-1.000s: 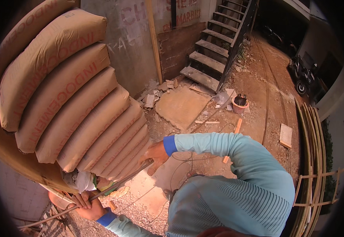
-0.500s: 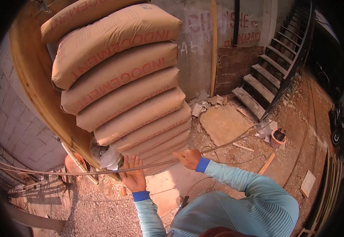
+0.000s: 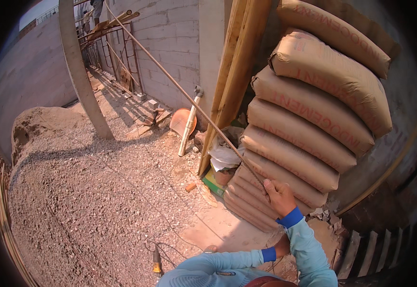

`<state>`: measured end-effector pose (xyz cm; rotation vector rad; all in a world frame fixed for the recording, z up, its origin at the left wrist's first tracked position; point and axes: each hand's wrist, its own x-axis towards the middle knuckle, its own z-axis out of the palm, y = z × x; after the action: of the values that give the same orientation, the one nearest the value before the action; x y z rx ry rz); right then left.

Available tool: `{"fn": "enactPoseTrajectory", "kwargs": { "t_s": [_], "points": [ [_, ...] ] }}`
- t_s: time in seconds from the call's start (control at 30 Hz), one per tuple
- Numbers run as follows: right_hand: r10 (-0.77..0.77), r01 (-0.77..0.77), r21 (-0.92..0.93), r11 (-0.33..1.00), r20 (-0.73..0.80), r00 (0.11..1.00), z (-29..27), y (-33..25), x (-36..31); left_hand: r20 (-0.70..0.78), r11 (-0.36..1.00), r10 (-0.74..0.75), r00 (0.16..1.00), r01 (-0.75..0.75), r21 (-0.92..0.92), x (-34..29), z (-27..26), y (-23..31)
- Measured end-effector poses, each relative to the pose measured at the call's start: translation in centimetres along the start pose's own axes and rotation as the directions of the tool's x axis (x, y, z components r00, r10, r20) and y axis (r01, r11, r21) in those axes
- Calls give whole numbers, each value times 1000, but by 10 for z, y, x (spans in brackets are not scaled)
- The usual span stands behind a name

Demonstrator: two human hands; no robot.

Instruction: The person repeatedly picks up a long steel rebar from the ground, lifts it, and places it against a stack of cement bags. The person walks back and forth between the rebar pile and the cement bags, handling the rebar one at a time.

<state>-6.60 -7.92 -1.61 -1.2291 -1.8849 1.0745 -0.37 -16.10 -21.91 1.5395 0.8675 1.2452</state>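
Observation:
A long, thin, rusty-brown rebar rod point(image 3: 170, 79) slants from the upper left down to my right hand point(image 3: 280, 197). The fingers of that hand are closed around it, in front of a tall stack of brown paper cement bags point(image 3: 309, 112). My left hand point(image 3: 282, 246) is lower, partly behind my right forearm. Its fingers are hidden, so its grip cannot be made out. Where the rod runs past my right hand is also hidden.
Wooden boards point(image 3: 234, 71) stand left of the bags, with a white plastic sack point(image 3: 225, 155) at their foot. An orange basin point(image 3: 183, 122) and a pale pipe point(image 3: 189, 124) lean nearby. Gravel point(image 3: 103, 191) covers the left; stairs point(image 3: 368, 253) show lower right. People stand on far scaffolding.
The view has swung left, so the bags now appear at right. My left hand has left its open place against the rod and sits below my right hand, which still grips the rebar rod.

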Motion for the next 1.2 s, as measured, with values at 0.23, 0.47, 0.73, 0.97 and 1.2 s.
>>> {"fn": "enactPoseTrajectory", "kwargs": {
  "t_s": [0.23,0.47,0.73,0.97,1.2],
  "points": [
    [-230,250,-51,967,248,941,-80,4,-37,-140,762,-4,990,-88,-642,36,-74,85],
    [117,-81,-350,933,82,990,-127,144,-188,-399,723,-12,917,-268,-637,81,-169,151],
    [-7,-128,-247,961,-482,876,-111,174,-193,-377,713,197,905,-396,-579,142,-263,182],
    [-10,-109,-259,960,-419,908,-98,150,-165,-440,537,51,897,-396,-745,134,-215,163],
    [1,-91,-232,968,-361,932,-82,160,-175,-459,395,-38,888,-408,-823,108,-175,134]
  ]
}}
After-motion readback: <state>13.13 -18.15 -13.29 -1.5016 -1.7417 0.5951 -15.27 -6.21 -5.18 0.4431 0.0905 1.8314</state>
